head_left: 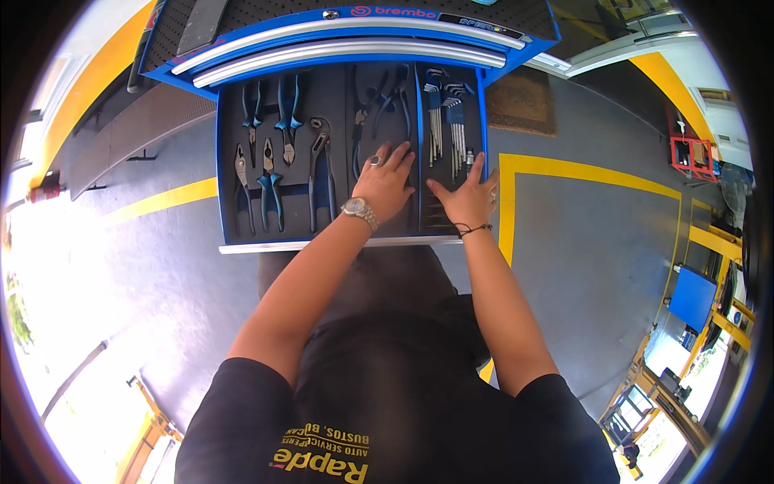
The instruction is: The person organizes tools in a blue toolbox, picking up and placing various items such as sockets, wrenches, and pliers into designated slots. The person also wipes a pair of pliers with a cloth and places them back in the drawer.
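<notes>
My left hand (387, 184), with a watch at the wrist, lies palm down over the middle compartment of an open tool drawer (339, 240). Its fingers are stretched out and partly cover dark pliers (359, 117); more pliers (401, 101) lie beyond the fingertips. Over the right compartment is my right hand (471, 198), fingers spread and thumb apart, just below two hex key sets (435, 105) (456, 121) in blue holders. A small silver socket-like piece (470, 157) is beside its fingers. Neither hand visibly holds anything. What lies under the palms is hidden.
Left in the drawer lie water pump pliers (321, 165), slip-joint pliers (244, 185) and several blue-handled pliers (289, 121). The blue tool cabinet (532, 24) rises beyond. Grey floor with yellow lines (506, 210) surrounds it; a brown mat (520, 105) lies right.
</notes>
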A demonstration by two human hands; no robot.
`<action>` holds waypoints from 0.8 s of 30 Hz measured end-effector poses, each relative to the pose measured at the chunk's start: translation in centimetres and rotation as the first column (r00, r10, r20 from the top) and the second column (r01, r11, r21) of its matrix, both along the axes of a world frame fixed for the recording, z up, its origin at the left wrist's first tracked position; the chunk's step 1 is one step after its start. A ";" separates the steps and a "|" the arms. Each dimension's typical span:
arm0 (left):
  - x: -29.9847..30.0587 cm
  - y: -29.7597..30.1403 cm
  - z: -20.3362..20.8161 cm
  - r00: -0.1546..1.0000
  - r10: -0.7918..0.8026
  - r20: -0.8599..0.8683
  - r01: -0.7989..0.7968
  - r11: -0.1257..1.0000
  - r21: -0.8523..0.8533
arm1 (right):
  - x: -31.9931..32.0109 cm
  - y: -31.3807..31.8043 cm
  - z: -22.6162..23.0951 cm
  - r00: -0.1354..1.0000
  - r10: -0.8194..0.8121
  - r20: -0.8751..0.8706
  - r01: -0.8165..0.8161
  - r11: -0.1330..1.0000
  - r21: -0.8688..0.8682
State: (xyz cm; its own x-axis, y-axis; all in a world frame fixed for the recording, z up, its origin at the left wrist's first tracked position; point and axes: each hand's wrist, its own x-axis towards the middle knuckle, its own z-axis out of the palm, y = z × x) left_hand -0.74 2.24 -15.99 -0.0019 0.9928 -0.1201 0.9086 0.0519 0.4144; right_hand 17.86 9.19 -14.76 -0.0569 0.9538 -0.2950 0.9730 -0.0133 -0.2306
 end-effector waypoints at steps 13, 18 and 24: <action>-3.8 8.5 2.6 0.933 -0.323 -0.158 0.282 0.930 -0.236 | -6.3 8.3 0.2 0.987 -0.001 0.160 0.023 0.990 -0.140; -4.3 10.3 1.8 0.945 -0.315 -0.092 0.286 0.929 -0.236 | -5.5 8.1 0.0 0.990 0.026 0.138 -0.012 0.995 -0.101; -4.3 9.8 2.3 0.924 -0.350 -0.154 0.318 0.927 -0.200 | -3.5 7.4 -0.1 0.985 0.131 0.114 -0.121 0.988 -0.091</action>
State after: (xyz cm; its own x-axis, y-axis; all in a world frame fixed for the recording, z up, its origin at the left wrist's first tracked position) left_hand -5.04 12.02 -13.73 0.2880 0.9045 -0.3144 0.9441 -0.2134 0.2511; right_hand 14.36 16.59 -14.82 -0.1346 0.9129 -0.3852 0.9885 0.0966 -0.1165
